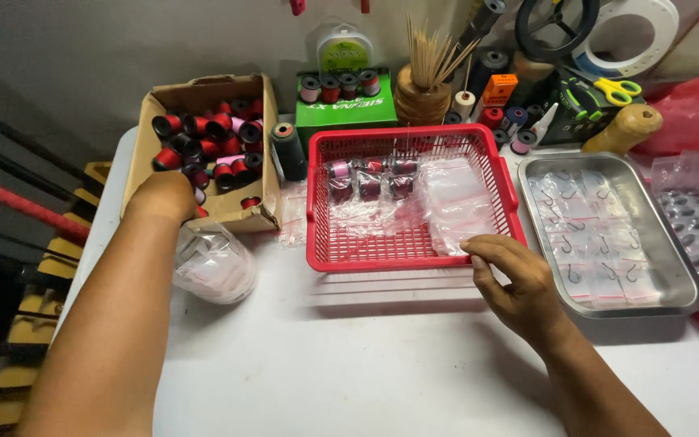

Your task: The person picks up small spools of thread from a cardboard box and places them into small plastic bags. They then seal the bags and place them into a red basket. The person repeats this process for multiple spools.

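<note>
Two hands, two containers: spool box and red basket

Your left hand [163, 197] is sunk into the cardboard box [143, 137] at its near left corner. Only the wrist and the back of the hand show; the fingers are buried among the thread spools [208, 142], so whether they are apart or closed on a spool cannot be told. Red, black and pink spools lie heaped just beyond the hidden fingertips and fill the box to the far wall.

Your right hand [511, 275] rests at the near right corner of the red basket [321, 251]. Thumb and forefinger are pinched together on the edge of a clear plastic bag [459, 214] that lies over the basket rim there; the other fingers are curled loosely beside them. Beyond these fingertips, toward the far wall of the basket, small bagged spools [370, 182] lie in two short rows.

To the right of the right hand's fingers sits a metal tray [685, 283] holding fish hooks in small clear bags [600, 239]. Between the two hands, just near of the cardboard box, lies a bundle of clear bags [213, 263], close beside your left forearm. A green box [345, 109] topped with more spools stands behind the basket.
</note>
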